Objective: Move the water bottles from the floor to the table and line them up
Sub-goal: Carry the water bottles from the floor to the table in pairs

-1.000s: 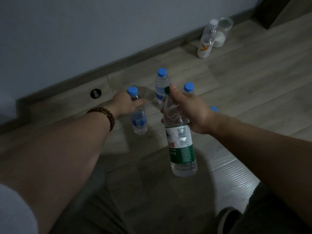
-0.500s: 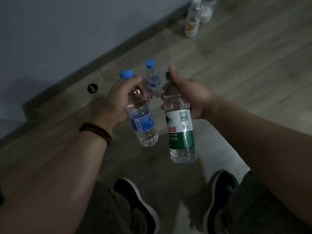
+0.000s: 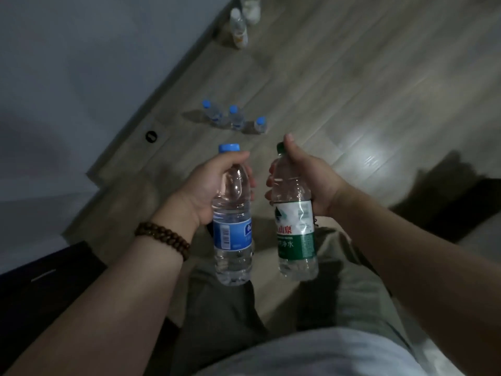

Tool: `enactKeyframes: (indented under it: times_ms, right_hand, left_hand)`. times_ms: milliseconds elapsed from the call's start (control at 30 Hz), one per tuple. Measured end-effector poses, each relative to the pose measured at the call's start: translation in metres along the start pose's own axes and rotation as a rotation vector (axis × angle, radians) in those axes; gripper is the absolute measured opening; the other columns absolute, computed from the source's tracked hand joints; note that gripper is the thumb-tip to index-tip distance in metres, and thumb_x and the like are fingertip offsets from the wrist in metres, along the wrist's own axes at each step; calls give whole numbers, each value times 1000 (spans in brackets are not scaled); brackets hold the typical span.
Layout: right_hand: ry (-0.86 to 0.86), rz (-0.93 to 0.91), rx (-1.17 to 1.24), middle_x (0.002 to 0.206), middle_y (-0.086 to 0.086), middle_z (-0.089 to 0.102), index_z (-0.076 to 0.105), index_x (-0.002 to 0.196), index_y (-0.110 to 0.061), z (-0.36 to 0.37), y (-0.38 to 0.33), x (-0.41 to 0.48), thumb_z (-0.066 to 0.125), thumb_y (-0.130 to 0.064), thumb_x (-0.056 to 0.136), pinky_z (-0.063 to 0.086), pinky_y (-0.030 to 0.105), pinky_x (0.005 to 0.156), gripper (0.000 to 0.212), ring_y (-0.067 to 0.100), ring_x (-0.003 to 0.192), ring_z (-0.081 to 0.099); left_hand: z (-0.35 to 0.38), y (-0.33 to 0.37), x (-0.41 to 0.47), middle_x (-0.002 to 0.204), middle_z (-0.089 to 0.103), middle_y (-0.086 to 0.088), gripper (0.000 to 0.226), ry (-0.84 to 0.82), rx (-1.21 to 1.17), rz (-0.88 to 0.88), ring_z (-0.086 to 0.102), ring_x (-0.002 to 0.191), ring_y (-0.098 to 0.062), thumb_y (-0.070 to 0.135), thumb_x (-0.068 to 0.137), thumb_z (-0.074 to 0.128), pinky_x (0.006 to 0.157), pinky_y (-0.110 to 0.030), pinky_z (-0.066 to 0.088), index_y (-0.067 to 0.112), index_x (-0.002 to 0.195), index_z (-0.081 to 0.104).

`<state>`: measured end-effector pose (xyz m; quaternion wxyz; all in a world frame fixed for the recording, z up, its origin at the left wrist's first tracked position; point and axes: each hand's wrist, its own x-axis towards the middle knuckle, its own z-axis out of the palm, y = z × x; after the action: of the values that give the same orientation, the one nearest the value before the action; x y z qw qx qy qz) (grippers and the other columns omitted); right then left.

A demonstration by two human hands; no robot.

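**Two bottles held in the air, three standing on the floor**

A bead bracelet (image 3: pixel 162 240) is worn on the left wrist. The left hand (image 3: pixel 214 185) is wrapped round the shoulder of a blue-labelled bottle (image 3: pixel 233 234), with the thumb just under its blue cap and the fingers (image 3: pixel 251 183) curled round the far side. This bottle is held upright, clear of the floor (image 3: pixel 352 90), above the person's legs.

Beyond it, three small blue-capped bottles (image 3: pixel 235 118) stand upright in a short row on the floor, near the skirting board. Whether they touch cannot be told. Further back by the wall, an orange-marked bottle (image 3: pixel 238 28) and a pale jar (image 3: pixel 250 9) are seen, both blurred.

The right hand (image 3: pixel 306 180) is closed round the upper part of a green-labelled bottle (image 3: pixel 296 234), with the thumb laid against its cap and the fingers (image 3: pixel 271 181) curled round the body. It is held upright beside the blue-labelled bottle, not touching it.
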<state>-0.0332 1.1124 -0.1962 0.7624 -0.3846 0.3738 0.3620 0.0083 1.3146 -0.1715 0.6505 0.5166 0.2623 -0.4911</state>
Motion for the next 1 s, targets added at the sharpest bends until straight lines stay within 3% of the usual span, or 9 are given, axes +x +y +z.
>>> enactKeyframes:
  times_ms: [100, 267, 400, 467, 567, 633, 767, 867, 1000]
  right_hand:
    - [31, -81, 77, 88, 18, 63, 61, 95, -4, -11, -26, -78, 61, -70, 84, 55, 51, 82, 68, 33, 76, 62]
    - [100, -313, 65, 83, 18, 68, 66, 88, -7, -37, -80, -196, 57, -71, 89, 56, 43, 74, 64, 32, 70, 67]
    - [210, -516, 47, 85, 21, 69, 66, 85, -6, -66, -105, -269, 67, -68, 79, 60, 45, 71, 62, 35, 72, 69]
    - [227, -570, 63, 84, 19, 69, 64, 85, -5, -86, -109, -297, 74, -58, 80, 61, 46, 76, 54, 34, 74, 68]
    - [228, -627, 129, 83, 20, 66, 63, 90, -5, -113, -110, -328, 79, -36, 85, 60, 42, 70, 35, 31, 69, 64]
    - [217, -655, 155, 82, 22, 64, 63, 94, -3, -130, -108, -343, 80, -27, 84, 59, 39, 65, 30, 31, 67, 62]
    - [265, -699, 181, 83, 20, 65, 66, 100, 1, -160, -103, -365, 79, -24, 83, 57, 41, 69, 33, 32, 69, 63]
    - [327, -766, 220, 82, 19, 68, 68, 95, 0, -178, -102, -375, 75, -18, 87, 57, 42, 70, 21, 33, 71, 64]
    - [378, -842, 293, 81, 18, 70, 68, 92, -2, -195, -110, -385, 73, -16, 90, 59, 36, 64, 15, 30, 67, 66]
  left_hand:
    - [63, 36, -43, 71, 69, -12, 32, -51, 120, 16, 67, 61, -28, 41, 78, 73, 65, -34, 56, 11, 67, 69]
    - [166, 92, -86, 72, 69, -13, 32, -145, 321, 86, 69, 63, -30, 43, 74, 74, 67, -37, 56, 13, 66, 70]
    - [241, 113, -105, 71, 67, -15, 32, -194, 422, 136, 66, 59, -31, 40, 73, 77, 84, -47, 52, 9, 70, 67]
    - [273, 120, -109, 73, 67, -15, 34, -232, 484, 145, 67, 60, -32, 41, 70, 79, 80, -47, 54, 9, 73, 67]
    - [315, 126, -109, 75, 70, -13, 28, -292, 592, 182, 70, 63, -30, 38, 71, 81, 67, -38, 59, 12, 72, 70]
    - [342, 125, -107, 75, 71, -12, 29, -309, 656, 220, 70, 65, -27, 40, 66, 86, 73, -41, 60, 14, 71, 73]
    - [392, 119, -104, 79, 72, -13, 35, -392, 789, 258, 71, 72, -27, 46, 62, 91, 69, -38, 61, 17, 75, 74]
    - [426, 118, -99, 83, 72, -15, 41, -471, 882, 270, 70, 76, -31, 49, 63, 90, 69, -38, 58, 16, 79, 72]
    - [465, 122, -89, 85, 69, -16, 32, -622, 909, 263, 67, 80, -32, 42, 78, 79, 77, -40, 58, 11, 83, 71]
